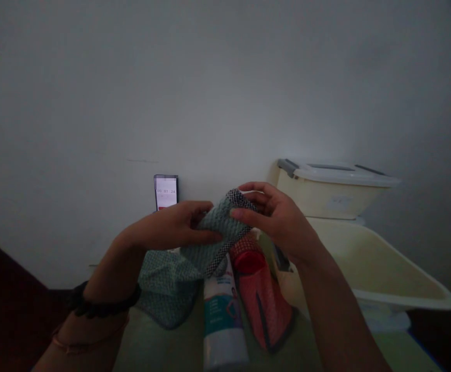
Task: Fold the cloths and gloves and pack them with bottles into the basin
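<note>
Between both hands, above the table, is a pale green textured cloth [214, 225] with a black-and-white checked edge. My left hand [171, 222] pinches its left side between thumb and fingers. On the checked edge at its upper right, my right hand [275, 217] has closed, thumb in front and fingers behind. Below my left hand lies another blue-green textured cloth [167, 289]. A white container with a teal label [223, 315] sits under the held cloth, which hides its upper end. Beside the container is a red cloth item [264, 305] with a dark stripe.
A phone [166, 192] showing a timer stands near the wall [218, 93]. To the right are an open cream bin [384, 258] and, behind it, a cream storage box [326, 196] with a lid and grey clips. The greenish tabletop [159, 346] lies below.
</note>
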### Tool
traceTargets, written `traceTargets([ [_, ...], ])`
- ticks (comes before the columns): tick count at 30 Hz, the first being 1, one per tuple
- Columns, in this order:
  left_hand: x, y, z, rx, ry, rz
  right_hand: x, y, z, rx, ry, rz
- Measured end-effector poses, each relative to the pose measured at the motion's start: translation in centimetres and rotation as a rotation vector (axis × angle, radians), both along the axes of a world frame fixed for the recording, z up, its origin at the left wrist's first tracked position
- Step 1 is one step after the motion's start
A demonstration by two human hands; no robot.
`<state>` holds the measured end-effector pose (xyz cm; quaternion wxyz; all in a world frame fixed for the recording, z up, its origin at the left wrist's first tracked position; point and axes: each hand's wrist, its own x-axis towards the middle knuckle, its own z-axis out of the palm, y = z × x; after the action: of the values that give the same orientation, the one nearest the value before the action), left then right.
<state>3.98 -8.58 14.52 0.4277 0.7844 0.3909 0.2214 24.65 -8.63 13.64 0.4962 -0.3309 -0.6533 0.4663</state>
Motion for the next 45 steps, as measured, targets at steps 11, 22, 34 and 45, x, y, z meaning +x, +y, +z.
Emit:
traceTargets([
  [11, 1.7, -0.1, -0.6, -0.073, 0.016, -0.104, -0.7, 0.8, -0.4, -0.066, 0.361, -0.048],
  [22, 1.4, 0.3, -0.6, -0.176, -0.216, -0.248, 0.0, 0.6, 0.1, -0.016, 0.365, -0.002],
  [34, 1.9, 0.2, -0.7, 0.034, 0.094, -0.104, -0.9, 0.6, -0.5, 0.024, 0.295, -0.088],
  [45, -1.5, 0.0, 0.8, 0.093, 0.059, -0.091, 0.4, -0.5, 0.6, -0.027, -0.044, -0.055],
])
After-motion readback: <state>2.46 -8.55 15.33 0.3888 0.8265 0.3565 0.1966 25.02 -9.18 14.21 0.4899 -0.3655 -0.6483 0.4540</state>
